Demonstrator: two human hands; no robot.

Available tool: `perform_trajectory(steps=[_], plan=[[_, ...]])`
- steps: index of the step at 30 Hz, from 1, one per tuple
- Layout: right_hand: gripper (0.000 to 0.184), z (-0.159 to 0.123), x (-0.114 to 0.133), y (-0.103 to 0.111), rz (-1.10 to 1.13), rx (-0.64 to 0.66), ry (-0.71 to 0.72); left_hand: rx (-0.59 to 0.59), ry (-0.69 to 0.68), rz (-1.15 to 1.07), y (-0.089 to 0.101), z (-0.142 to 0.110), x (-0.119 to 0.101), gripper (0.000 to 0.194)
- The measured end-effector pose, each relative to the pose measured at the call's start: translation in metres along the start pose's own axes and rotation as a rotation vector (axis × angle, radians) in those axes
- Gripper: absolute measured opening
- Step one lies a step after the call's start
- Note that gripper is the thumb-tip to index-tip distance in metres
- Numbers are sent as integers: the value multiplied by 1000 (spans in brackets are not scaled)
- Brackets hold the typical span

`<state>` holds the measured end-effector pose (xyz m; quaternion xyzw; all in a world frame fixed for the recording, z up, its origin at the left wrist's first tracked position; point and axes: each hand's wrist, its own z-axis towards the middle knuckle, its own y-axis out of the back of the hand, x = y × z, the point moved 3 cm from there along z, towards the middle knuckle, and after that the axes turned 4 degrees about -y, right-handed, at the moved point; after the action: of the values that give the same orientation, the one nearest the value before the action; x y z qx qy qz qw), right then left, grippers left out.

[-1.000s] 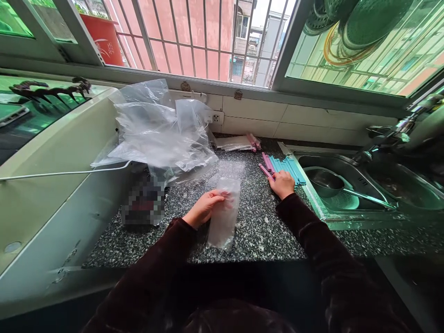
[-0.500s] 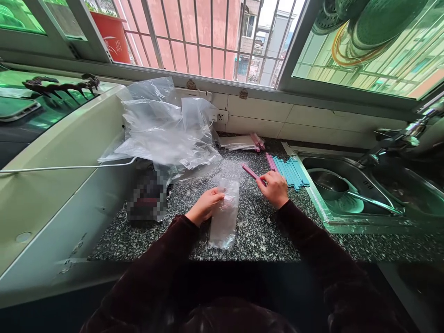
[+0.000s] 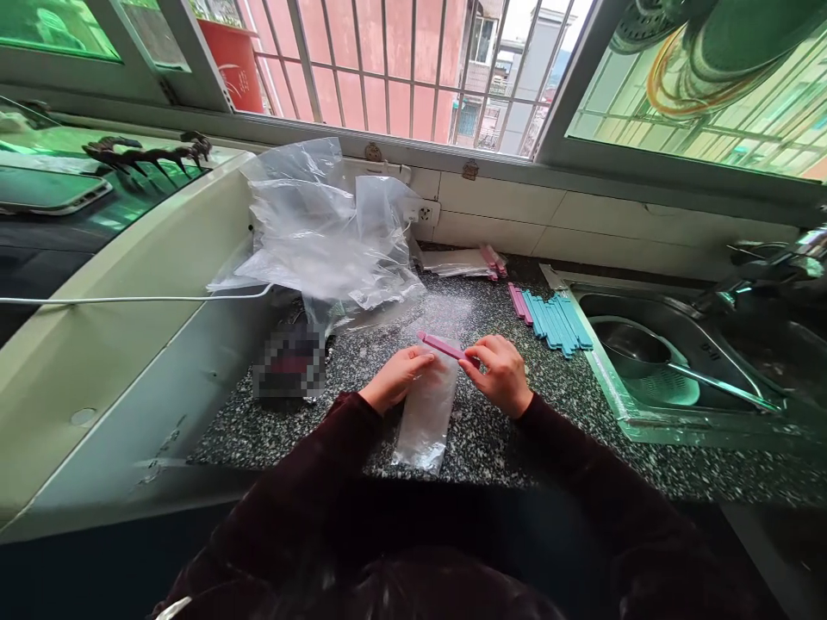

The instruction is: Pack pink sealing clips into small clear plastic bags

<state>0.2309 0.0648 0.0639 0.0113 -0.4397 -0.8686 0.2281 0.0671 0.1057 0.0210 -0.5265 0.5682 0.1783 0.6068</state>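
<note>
My left hand (image 3: 401,379) is closed, pinching a small clear plastic bag (image 3: 425,422) near its top edge. The bag hangs down flat over the speckled counter. In the fingers of my right hand (image 3: 502,375) is one end of a long, thin pink bag clip (image 3: 443,345). The clip lies slantwise across the top of the bag, its far end close to my left fingertips. Whether it grips the plastic I cannot tell. To the right lie a row of blue clips (image 3: 556,323) and a few pink clips (image 3: 520,304).
Large crumpled clear bags (image 3: 323,232) sit at the back left, above a blurred dark object (image 3: 289,362). Flat bags with pink clips (image 3: 458,262) lie by the tiled wall. A metal sink (image 3: 626,422) holding a pan (image 3: 630,342) is on the right. A white cable (image 3: 142,300) runs left.
My right hand has carried the pink bag clip left, from beside the bag to across its top. My left hand keeps its pinch on the bag. The view has shifted slightly.
</note>
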Motion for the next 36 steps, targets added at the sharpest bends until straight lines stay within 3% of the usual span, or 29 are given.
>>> perform_trajectory(steps=[10,19,26,36], plan=[[21,-5,0,-6,18,45,62,55,-72,51,0,1,-5,27],[22,-6,1,-6,4,78,65,-25,-65,48,2,3,0,39],[22,-2,10,-5,38,32,73,-41,-77,33,-5,-1,-2,34],[16,-5,9,-7,118,23,58,123,-89,100,-8,-8,-10,21]])
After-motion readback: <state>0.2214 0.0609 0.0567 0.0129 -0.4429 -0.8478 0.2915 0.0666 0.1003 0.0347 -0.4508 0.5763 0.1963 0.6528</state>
